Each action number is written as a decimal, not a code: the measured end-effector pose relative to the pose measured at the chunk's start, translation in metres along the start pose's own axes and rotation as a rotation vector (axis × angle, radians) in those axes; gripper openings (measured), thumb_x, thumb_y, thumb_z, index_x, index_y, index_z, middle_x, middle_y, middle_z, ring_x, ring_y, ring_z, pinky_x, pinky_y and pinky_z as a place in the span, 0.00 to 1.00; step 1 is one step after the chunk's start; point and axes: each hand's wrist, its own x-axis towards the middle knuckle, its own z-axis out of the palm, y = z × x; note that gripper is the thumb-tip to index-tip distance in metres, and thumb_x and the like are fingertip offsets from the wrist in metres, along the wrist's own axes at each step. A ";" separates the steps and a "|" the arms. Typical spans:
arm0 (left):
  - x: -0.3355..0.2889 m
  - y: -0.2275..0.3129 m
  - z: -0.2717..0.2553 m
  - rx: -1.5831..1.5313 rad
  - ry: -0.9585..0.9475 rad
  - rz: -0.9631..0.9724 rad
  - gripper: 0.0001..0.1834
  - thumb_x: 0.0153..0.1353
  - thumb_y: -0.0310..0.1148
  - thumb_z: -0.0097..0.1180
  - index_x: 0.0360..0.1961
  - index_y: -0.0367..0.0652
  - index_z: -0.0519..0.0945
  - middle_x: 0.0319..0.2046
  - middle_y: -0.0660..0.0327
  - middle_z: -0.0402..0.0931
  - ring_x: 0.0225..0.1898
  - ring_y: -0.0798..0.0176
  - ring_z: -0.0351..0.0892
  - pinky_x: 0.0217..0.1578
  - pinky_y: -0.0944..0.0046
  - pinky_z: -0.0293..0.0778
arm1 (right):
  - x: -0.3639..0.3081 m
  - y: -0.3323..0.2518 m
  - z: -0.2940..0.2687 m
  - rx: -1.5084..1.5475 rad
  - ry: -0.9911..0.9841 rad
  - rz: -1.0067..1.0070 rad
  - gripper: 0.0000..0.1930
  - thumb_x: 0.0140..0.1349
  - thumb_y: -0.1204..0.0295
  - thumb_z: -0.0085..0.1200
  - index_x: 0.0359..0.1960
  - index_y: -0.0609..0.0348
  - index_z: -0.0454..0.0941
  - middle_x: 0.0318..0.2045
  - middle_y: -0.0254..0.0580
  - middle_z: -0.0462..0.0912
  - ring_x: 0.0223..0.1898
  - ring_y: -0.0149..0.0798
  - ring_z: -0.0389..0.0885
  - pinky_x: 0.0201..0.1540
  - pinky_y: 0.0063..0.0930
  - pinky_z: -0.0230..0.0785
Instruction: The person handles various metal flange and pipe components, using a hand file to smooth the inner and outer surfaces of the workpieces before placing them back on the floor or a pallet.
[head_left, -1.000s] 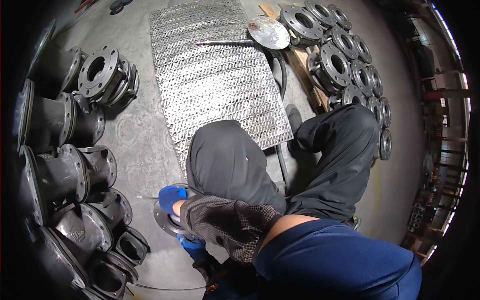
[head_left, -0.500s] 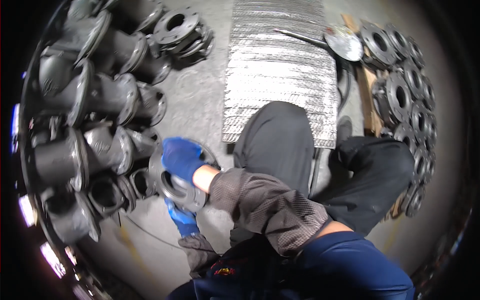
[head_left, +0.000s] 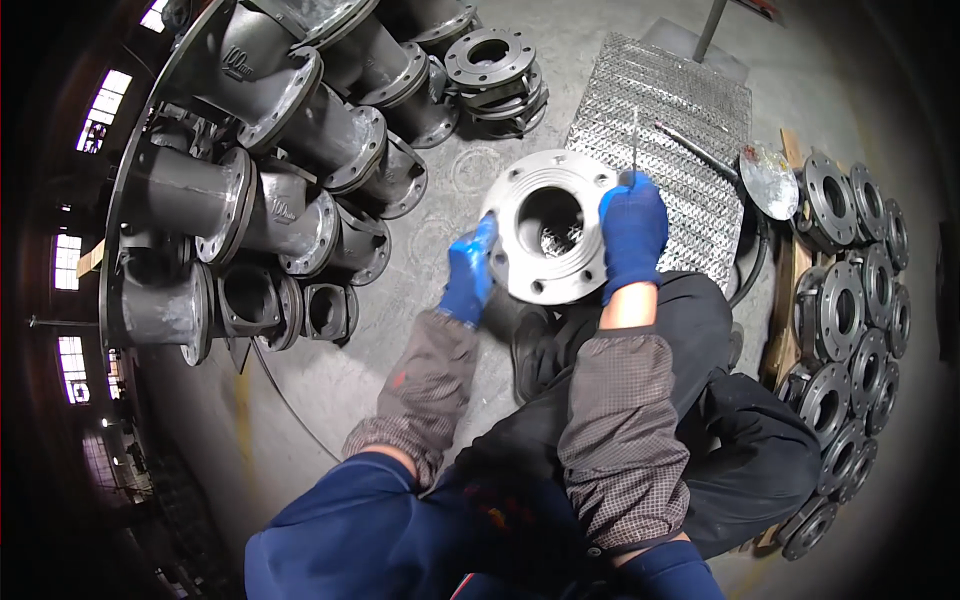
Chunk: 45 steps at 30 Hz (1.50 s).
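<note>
A grey round flanged valve body, with a wide centre bore and bolt holes round its face, is held up off the floor in front of me. My left hand, in a blue glove, is closed on its left rim. On the opposite rim is my right hand, also blue-gloved, with its fingers wrapped round the edge. A thin upright rod shows just above the right hand; whether that hand also holds it I cannot tell. Small bright bits show through the bore.
Large flanged valve bodies stand in rows at left, beside a short stack of flanged pieces. Ahead lies a ridged metal plate. A round metal disc and more flanged parts on wooden boards stand at right.
The flanged valve body has come up from beside the left rows to in front of me. Both hands moved right with it and now grip opposite rims. My view has shifted too.
</note>
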 end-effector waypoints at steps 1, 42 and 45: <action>0.005 -0.012 0.007 -0.034 0.007 -0.214 0.12 0.60 0.35 0.53 0.33 0.33 0.77 0.27 0.64 0.74 0.27 0.73 0.69 0.29 0.69 0.67 | 0.004 0.017 0.012 0.002 0.031 -0.039 0.11 0.55 0.69 0.43 0.33 0.57 0.78 0.32 0.57 0.80 0.35 0.56 0.79 0.38 0.44 0.70; 0.027 0.051 0.194 1.090 -0.833 0.739 0.49 0.41 0.56 0.62 0.57 0.29 0.62 0.22 0.59 0.75 0.27 0.58 0.76 0.29 0.56 0.68 | 0.043 0.113 -0.140 0.439 -0.448 0.326 0.24 0.66 0.51 0.38 0.47 0.61 0.72 0.32 0.41 0.82 0.23 0.26 0.76 0.20 0.13 0.56; 0.003 0.065 0.200 1.013 -0.821 0.600 0.47 0.44 0.55 0.59 0.55 0.25 0.62 0.20 0.56 0.75 0.24 0.55 0.76 0.27 0.55 0.69 | 0.049 0.127 -0.142 0.429 -0.323 0.286 0.19 0.65 0.60 0.41 0.45 0.64 0.72 0.30 0.45 0.80 0.27 0.34 0.79 0.28 0.22 0.71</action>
